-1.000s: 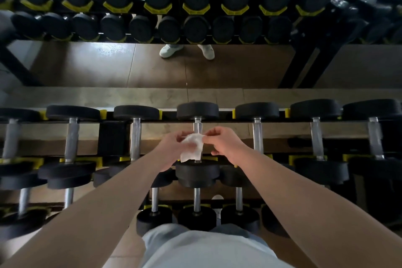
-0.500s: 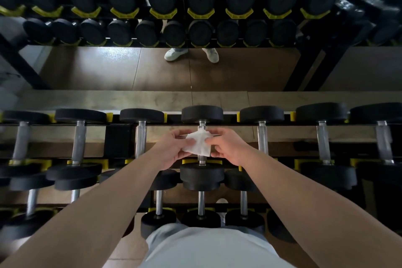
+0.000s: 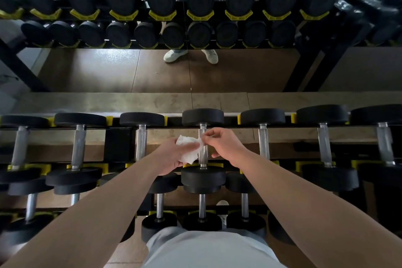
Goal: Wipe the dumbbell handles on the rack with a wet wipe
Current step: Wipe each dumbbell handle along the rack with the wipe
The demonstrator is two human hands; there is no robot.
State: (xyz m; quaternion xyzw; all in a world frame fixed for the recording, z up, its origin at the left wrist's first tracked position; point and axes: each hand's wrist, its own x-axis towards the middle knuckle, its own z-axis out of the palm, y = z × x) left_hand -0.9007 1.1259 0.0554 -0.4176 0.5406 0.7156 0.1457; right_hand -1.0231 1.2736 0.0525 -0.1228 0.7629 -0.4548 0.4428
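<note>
Head view looks down on both bare forearms reaching over a dumbbell rack (image 3: 121, 128). Left hand (image 3: 171, 156) is curled around a crumpled white wipe (image 3: 188, 148), which lies across its palm and fingers and bulges out toward the right. Right hand (image 3: 224, 146) pinches the wipe's right edge between thumb and forefinger, its other fingers loosely bent and free. Both hands meet over the knurled steel handle (image 3: 203, 154) of the centre dumbbell; the wipe touches or just overlaps the handle's left side, and the pinch sits right on the bar. Whether the wipe wraps around the handle cannot be told. That dumbbell's far black head (image 3: 202, 117) lies just beyond the right hand, its near head (image 3: 203, 177) just below both wrists. More handles stand to either side: one (image 3: 141, 143) just left of the left hand, another (image 3: 263, 141) right of the right hand, others farther out. A lower tier of smaller dumbbells (image 3: 202, 220) shows between the forearms, above light-coloured clothing at the bottom edge. Beyond the hands, a mirror (image 3: 195, 72) reflects the rack, brown floor and a pair of white shoes (image 3: 175, 55).
</note>
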